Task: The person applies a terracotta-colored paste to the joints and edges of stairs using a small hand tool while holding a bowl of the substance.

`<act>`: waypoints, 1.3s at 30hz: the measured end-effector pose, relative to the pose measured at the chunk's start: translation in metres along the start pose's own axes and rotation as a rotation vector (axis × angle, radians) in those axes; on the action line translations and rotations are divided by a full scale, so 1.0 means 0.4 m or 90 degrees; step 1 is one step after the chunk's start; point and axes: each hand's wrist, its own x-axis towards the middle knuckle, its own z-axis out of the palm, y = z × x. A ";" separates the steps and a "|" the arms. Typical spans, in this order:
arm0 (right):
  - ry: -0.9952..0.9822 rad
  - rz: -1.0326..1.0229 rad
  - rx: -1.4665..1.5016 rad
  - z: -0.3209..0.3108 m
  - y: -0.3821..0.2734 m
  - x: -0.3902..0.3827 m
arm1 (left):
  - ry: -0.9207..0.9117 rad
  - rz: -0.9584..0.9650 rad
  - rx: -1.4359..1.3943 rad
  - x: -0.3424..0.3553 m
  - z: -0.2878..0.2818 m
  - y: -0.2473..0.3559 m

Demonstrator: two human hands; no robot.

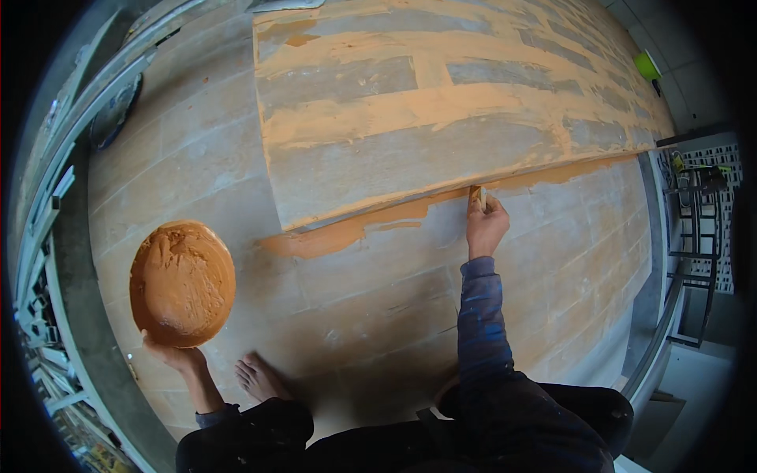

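My left hand (169, 355) grips the rim of a round bowl (183, 284) holding orange-brown paste. My right hand (485, 221) is closed on a small scraper (478, 197), with a pale part showing between the fingers, held at the lower edge of a raised tiled step (355, 146). Orange filler covers many joints on the step's top and runs along the step's foot in a smeared strip (331, 240). The lower floor (355, 311) is of brownish-grey tiles. My bare left foot rests on it beside the bowl.
Metal bars and profiles (55, 331) lie along the curved left edge, near a dark object (114, 110). A metal track (654, 323) borders the right side, beyond which stand black metal frames (694, 229). A green container (646, 65) sits at the upper right.
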 end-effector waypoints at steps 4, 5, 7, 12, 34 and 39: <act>0.155 -0.028 -0.034 0.081 -0.003 -0.068 | -0.039 -0.088 -0.017 0.034 0.050 -0.005; 0.201 -0.005 0.046 0.090 -0.003 -0.084 | -0.054 -0.105 -0.026 0.040 0.057 -0.018; 0.210 0.047 0.099 0.120 -0.025 -0.155 | -0.109 -0.093 0.043 0.074 0.050 -0.022; 0.118 0.100 0.103 0.183 -0.161 -0.388 | -0.035 -0.141 0.010 0.100 0.037 -0.006; -0.172 0.203 0.298 0.332 -0.308 -0.733 | -0.185 -0.120 0.067 0.176 -0.031 -0.073; -0.375 0.064 0.153 0.256 -0.370 -0.764 | -0.161 -0.130 0.032 0.137 0.013 -0.061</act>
